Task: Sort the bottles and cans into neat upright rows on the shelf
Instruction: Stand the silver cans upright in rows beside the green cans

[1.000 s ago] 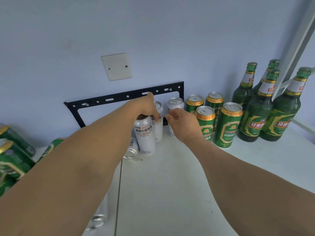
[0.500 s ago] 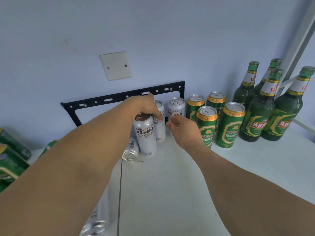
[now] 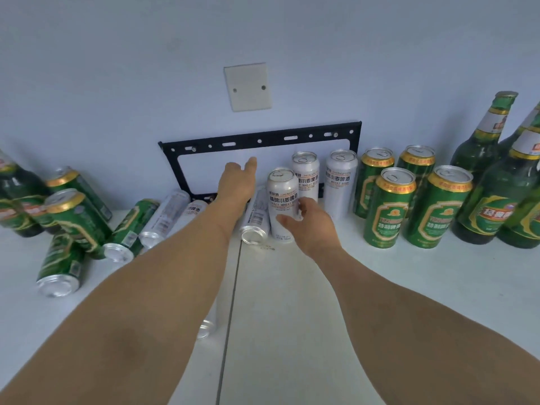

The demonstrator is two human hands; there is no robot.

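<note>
Standing upright, three white cans (image 3: 309, 182), four green cans (image 3: 415, 200), left hand (image 3: 238, 182) and right hand (image 3: 312, 226) grips apart.

A single head-worn camera is looking forward and down along both forearms onto the white shelf (image 3: 292, 317), facing the blue wall (image 3: 263, 30) at its back. It is sitting close, at arm's length from the wall, its wide angle bending the edges. No second view is sharing the scene.

Upright white cans (image 3: 282, 205) and green cans (image 3: 392, 211) stand in rows; others lie toppled.
</note>
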